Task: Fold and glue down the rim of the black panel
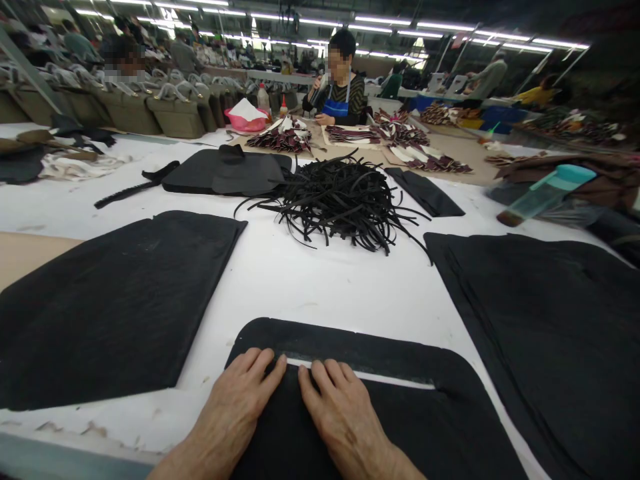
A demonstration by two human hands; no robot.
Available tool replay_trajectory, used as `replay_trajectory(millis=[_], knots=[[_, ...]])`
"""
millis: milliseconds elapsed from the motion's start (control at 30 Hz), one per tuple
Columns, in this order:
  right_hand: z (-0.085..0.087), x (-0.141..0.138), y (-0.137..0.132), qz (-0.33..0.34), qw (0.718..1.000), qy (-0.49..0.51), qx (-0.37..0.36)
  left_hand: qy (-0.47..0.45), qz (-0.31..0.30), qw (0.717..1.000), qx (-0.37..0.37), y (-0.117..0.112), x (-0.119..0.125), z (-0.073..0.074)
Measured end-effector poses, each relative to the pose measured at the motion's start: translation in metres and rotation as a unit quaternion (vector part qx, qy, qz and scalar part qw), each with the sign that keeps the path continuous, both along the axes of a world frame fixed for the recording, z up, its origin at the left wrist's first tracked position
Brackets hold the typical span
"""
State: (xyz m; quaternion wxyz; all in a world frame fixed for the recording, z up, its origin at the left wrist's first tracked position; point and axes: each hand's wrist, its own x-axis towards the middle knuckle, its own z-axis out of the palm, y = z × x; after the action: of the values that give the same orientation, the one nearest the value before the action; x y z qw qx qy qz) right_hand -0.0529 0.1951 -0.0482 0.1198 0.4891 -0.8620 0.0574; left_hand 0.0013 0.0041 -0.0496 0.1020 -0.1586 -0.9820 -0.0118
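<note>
A black sheet-material panel (400, 353) with rounded corners lies in front of me on the white table covering. A narrow white strip or gap (395, 382) runs across it near its far edge; I cannot tell which it is. My left hand (245, 393) rests on the panel, fingertips and thumb at the left end of that white line. Close beside it, my right hand (337, 403) presses its fingertips along the same line, fingers slightly bent and a little apart. Neither hand is wrapped around anything.
Black panel stacks lie left (115, 300) and right (555, 320). Beyond are a heap of black strips (345, 200), more black pieces (195, 172) and a teal-capped bottle (545, 195). Across the table sits a person in a blue apron (336, 108), near maroon pieces (285, 135). Olive bags (175, 115) line the back left.
</note>
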Motion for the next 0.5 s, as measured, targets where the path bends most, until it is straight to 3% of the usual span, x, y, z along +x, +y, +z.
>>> replay_trajectory(millis=[133,267,500], knots=[[-0.002,0.002,0.011,-0.006,1.0,-0.009,-0.017,0.032,-0.023,0.999,-0.027,0.001,0.002,-0.002],[0.004,0.002,0.029,-0.017,0.999,-0.025,-0.024,0.099,-0.034,0.993,-0.047,-0.006,0.005,-0.014],[0.011,0.0,0.08,-0.067,0.996,-0.057,-0.01,0.043,-0.028,0.998,-0.025,-0.023,0.011,-0.042]])
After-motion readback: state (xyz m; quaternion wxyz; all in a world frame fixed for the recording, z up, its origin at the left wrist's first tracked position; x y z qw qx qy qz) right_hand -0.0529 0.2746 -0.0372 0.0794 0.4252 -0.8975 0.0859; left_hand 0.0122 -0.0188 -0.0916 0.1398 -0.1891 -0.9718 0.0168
